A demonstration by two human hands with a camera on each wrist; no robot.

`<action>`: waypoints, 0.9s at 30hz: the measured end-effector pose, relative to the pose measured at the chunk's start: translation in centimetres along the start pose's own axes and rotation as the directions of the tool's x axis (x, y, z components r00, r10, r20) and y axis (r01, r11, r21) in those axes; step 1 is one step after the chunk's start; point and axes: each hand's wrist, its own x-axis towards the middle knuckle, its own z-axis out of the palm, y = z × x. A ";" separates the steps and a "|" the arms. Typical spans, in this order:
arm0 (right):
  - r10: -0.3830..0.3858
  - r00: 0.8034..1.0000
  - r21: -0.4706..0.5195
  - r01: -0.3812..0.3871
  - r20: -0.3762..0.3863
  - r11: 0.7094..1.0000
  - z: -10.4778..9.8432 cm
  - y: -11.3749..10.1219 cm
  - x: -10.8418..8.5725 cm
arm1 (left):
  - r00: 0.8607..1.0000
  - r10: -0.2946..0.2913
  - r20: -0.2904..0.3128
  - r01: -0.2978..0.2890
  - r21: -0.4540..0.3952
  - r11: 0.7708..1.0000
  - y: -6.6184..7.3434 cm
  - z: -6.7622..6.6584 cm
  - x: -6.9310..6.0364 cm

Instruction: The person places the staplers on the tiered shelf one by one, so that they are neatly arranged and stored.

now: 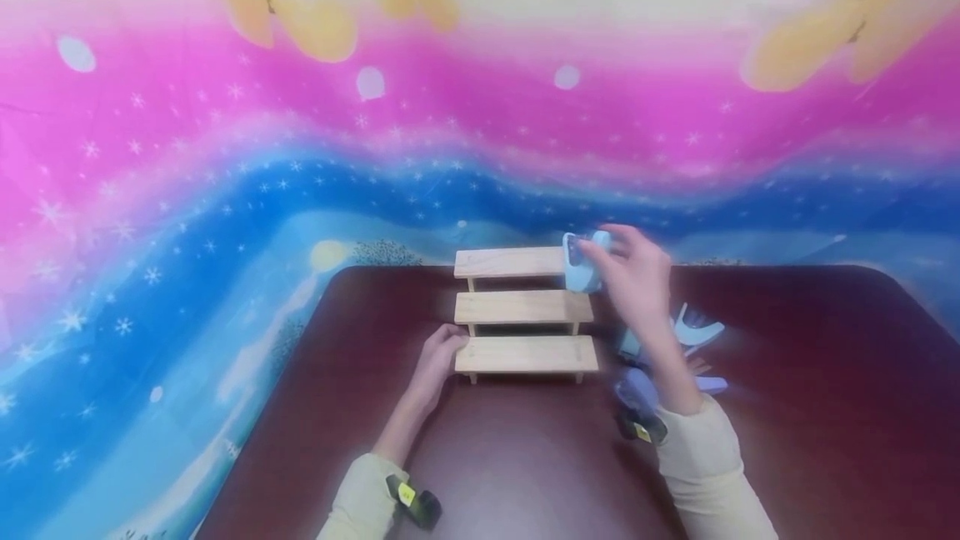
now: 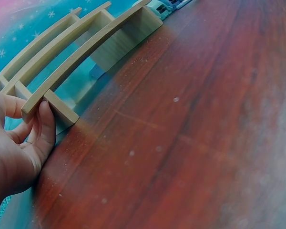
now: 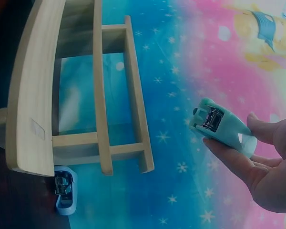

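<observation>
Where our right hand (image 1: 641, 277) is raised: its fingers pinch a teal gadget (image 3: 232, 129), held in the air near the right end of the rack (image 1: 525, 352)'s top board, apart from it.
Left hand (image 1: 441, 352): our fingers curl round the left end of the rack's lowest board.
Rack: three pale wooden boards in rising steps, upright on the dark red tabletop (image 1: 540, 448).
Right of the rack: we see pale blue items (image 1: 697, 332) and a purple item (image 1: 636, 390), blurred and partly behind our forearm; they may be similar gadgets, but we cannot be sure.
Sleeves (image 1: 697, 440): cream, with dark bands (image 1: 429, 508) at our wrists.
Behind the tabletop: a cloth (image 1: 420, 182) printed with snowflakes, pink above blue.
</observation>
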 end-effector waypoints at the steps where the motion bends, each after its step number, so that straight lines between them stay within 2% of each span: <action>1: -0.003 1.000 -0.002 0.003 0.000 1.000 0.1 0.0 0.1 | 1.000 -0.001 -0.004 0.001 0.003 1.000 0.1 0.0 0.1; 10: 0.015 1.000 -0.021 -0.015 -0.003 1.000 0.2 0.1 0.1 | 1.000 0.001 0.006 -0.001 -0.012 1.000 -0.1 0.0 0.2; 19: -0.019 0.999 -0.038 0.018 -0.032 0.999 0.2 0.6 0.5 | 1.000 0.001 0.008 -0.001 -0.013 1.000 -0.1 0.2 0.2; 22: 0.005 0.999 -0.039 -0.007 -0.039 0.999 0.2 0.7 0.6 | 1.000 -0.004 0.010 0.004 0.006 1.000 -0.1 0.2 0.1; 27: 0.060 0.998 0.002 -0.060 -0.019 0.998 0.7 0.8 0.7 | 0.999 0.024 0.041 -0.026 0.046 0.999 0.2 0.0 -0.1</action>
